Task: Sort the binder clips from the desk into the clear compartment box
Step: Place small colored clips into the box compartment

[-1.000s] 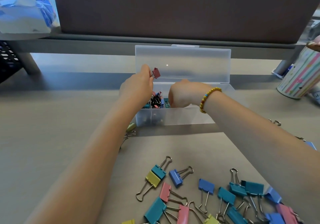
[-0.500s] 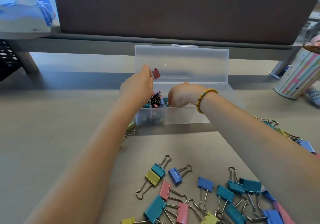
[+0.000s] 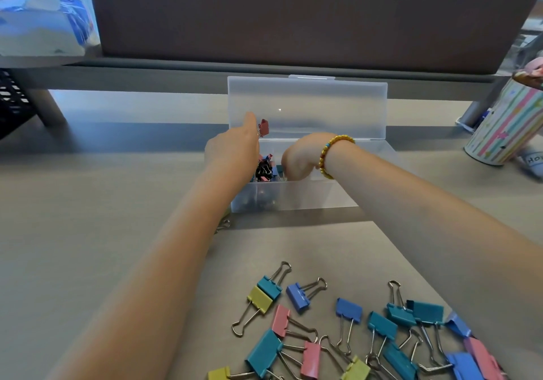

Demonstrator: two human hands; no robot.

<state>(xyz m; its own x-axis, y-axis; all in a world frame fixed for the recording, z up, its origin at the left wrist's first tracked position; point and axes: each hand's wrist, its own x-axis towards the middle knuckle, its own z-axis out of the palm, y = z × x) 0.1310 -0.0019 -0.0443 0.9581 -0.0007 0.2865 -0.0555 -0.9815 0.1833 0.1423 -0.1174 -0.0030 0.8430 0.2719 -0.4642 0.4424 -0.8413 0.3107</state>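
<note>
The compartment box (image 3: 293,197) sits at the desk's (image 3: 73,232) centre, its lid (image 3: 308,106) upright at 12 o'clock. Small clips (image 3: 264,168) lie in its left compartment. Binder clips (image 3: 352,329) are scattered at 6 o'clock, a cup (image 3: 508,127) at 2 o'clock, a basket (image 3: 11,100) at 10 o'clock.

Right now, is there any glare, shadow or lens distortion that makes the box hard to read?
Head view: a tiny specular dot sits on the raised lid of the clear compartment box; the frosted walls blur the small clips inside. The box casts a dark band on the desk. Wide-angle stretch enlarges both forearms and tilts the striped cup.
</note>
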